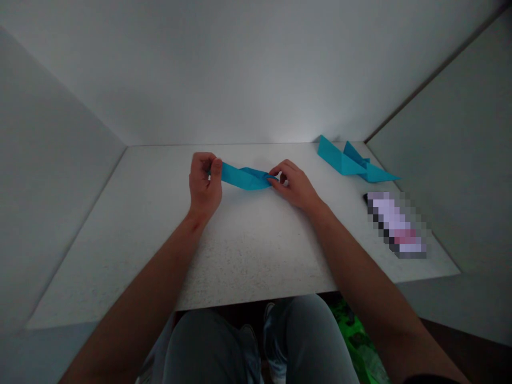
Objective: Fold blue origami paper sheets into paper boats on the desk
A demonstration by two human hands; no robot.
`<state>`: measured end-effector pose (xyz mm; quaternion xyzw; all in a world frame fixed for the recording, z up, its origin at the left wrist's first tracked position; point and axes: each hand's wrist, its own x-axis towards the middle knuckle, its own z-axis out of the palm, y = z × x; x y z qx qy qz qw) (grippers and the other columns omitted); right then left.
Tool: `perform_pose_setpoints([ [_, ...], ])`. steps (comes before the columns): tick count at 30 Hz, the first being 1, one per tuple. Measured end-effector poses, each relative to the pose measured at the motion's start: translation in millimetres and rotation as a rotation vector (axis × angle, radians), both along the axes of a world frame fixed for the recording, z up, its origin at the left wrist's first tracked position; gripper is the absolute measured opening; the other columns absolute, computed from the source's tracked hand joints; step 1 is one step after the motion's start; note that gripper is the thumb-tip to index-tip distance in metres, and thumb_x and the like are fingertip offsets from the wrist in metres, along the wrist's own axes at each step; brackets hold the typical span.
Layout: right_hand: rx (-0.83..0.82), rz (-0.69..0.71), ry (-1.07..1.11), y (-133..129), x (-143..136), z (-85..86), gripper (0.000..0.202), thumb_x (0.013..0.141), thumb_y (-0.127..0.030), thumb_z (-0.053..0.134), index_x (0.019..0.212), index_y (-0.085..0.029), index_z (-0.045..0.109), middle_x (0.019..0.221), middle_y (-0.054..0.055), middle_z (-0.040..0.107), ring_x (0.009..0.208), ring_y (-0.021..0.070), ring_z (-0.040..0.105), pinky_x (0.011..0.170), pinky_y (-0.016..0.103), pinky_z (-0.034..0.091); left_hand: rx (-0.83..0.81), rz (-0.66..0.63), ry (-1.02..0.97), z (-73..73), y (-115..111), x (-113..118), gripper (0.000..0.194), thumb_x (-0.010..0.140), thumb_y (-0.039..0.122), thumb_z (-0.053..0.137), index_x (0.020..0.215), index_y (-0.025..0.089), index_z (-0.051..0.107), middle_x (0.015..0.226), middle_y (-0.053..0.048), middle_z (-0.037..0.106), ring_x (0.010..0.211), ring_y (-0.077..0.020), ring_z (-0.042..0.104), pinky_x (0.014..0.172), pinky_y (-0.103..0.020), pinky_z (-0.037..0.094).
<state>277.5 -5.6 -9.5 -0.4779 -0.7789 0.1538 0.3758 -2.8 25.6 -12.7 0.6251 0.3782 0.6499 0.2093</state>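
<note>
A folded strip-like piece of blue paper [246, 178] is stretched between my two hands, just over the white table. My left hand [205, 178] pinches its left end, the thumb lying on the near face and the fingers curled behind. At the right end, the thumb and fingertips of my right hand [293, 182] close on a pointed, layered part of the paper. The fingers hide both ends in part. Off to the right, a folded blue paper boat [352, 162] lies near the table's back edge, apart from my hands.
The white table [256, 256] meets a wall at the back and panels on both sides. A phone-like object [396, 224], blurred by pixels, lies at the right. Below the front edge are my knees [312, 330] and a green bag [360, 341].
</note>
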Motion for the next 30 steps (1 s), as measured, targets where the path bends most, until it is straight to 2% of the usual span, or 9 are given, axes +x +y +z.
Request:
perform_pose_setpoints([
  [8, -0.066, -0.018, 0.425, 10, -2, -3.0, 0.041, 0.101, -0.068, 0.074, 0.103, -0.027, 0.066, 0.091, 0.0, 0.065, 0.075, 0.0165, 0.061, 0.074, 0.034, 0.056, -0.051, 0.02, -0.11, 7.3, 4, 0, 0.054, 0.107, 0.082, 0.054, 0.108, 0.027, 0.049, 0.08, 0.002, 0.058, 0.071, -0.0152, 0.063, 0.067, -0.027, 0.05],
  [13, -0.115, 0.047, 0.704, 9, -6, 0.4, 0.049, 0.096, -0.074, 0.078, 0.104, -0.031, 0.057, 0.106, 0.001, 0.071, 0.068, 0.0136, 0.059, 0.065, 0.033, 0.057, -0.074, 0.038, -0.133, 13.5, 1, 0, 0.061, 0.099, 0.087, 0.063, 0.1, 0.026, 0.055, 0.073, 0.004, 0.049, 0.065, -0.0135, 0.056, 0.06, -0.027, 0.044],
  [16, -0.18, 0.068, 0.852, 7, -8, 3.5, 0.051, 0.094, -0.074, 0.08, 0.107, -0.034, 0.051, 0.101, -0.002, 0.071, 0.065, 0.0136, 0.059, 0.059, 0.03, 0.057, -0.168, -0.098, -0.097, 18.3, -6, 1, 0.07, 0.103, 0.09, 0.049, 0.086, 0.024, 0.062, 0.07, 0.0, 0.056, 0.066, -0.0162, 0.063, 0.064, -0.03, 0.05],
  [19, -0.252, 0.069, 0.966, 5, -9, 8.2, 0.055, 0.089, -0.075, 0.084, 0.105, -0.034, 0.051, 0.093, -0.005, 0.067, 0.065, 0.0137, 0.058, 0.056, 0.027, 0.054, -0.303, -0.358, 0.039, 21.7, -14, -2, 0.087, 0.107, 0.09, 0.029, 0.067, 0.022, 0.067, 0.065, -0.006, 0.065, 0.062, -0.0185, 0.066, 0.069, -0.035, 0.056],
  [21, -0.299, 0.074, 1.011, 4, -9, 11.6, 0.056, 0.087, -0.076, 0.085, 0.1, -0.032, 0.052, 0.09, -0.004, 0.064, 0.064, 0.0125, 0.055, 0.055, 0.026, 0.053, -0.364, -0.542, 0.138, 22.9, -17, -3, 0.093, 0.108, 0.088, 0.022, 0.062, 0.023, 0.07, 0.062, -0.008, 0.068, 0.06, -0.0194, 0.066, 0.072, -0.037, 0.058],
  [23, -0.328, 0.092, 1.021, 2, -9, 13.4, 0.058, 0.086, -0.08, 0.083, 0.096, -0.03, 0.055, 0.088, -0.004, 0.061, 0.063, 0.0118, 0.051, 0.055, 0.026, 0.052, -0.389, -0.637, 0.199, 23.4, -19, -3, 0.093, 0.109, 0.085, 0.023, 0.063, 0.023, 0.074, 0.058, -0.008, 0.068, 0.057, -0.0193, 0.066, 0.071, -0.037, 0.058],
  [25, -0.332, 0.119, 0.995, 2, -12, 12.4, 0.06, 0.082, -0.08, 0.086, 0.092, -0.029, 0.056, 0.087, -0.003, 0.058, 0.065, 0.0118, 0.049, 0.055, 0.025, 0.05, -0.37, -0.582, 0.266, 22.9, -20, -1, 0.082, 0.11, 0.079, 0.036, 0.067, 0.022, 0.077, 0.056, -0.005, 0.065, 0.053, -0.0174, 0.061, 0.065, -0.034, 0.055],
  [27, -0.31, 0.144, 0.946, 1, -16, 8.9, 0.057, 0.077, -0.068, 0.095, 0.09, -0.028, 0.056, 0.086, -0.004, 0.056, 0.067, 0.0119, 0.048, 0.056, 0.025, 0.048, -0.269, -0.445, 0.37, 21.0, -20, 3, 0.059, 0.107, 0.069, 0.06, 0.076, 0.022, 0.08, 0.061, -0.002, 0.067, 0.056, -0.0158, 0.06, 0.064, -0.032, 0.054],
  [30, -0.26, 0.189, 0.852, 1, -22, 2.5, 0.049, 0.077, -0.045, 0.099, 0.091, -0.028, 0.056, 0.088, -0.004, 0.056, 0.072, 0.0128, 0.049, 0.061, 0.025, 0.048, -0.041, -0.274, 0.534, 15.0, -19, 7, 0.025, 0.097, 0.05, 0.08, 0.093, 0.025, 0.085, 0.098, -0.006, 0.078, 0.094, -0.0218, 0.072, 0.09, -0.038, 0.062],
])
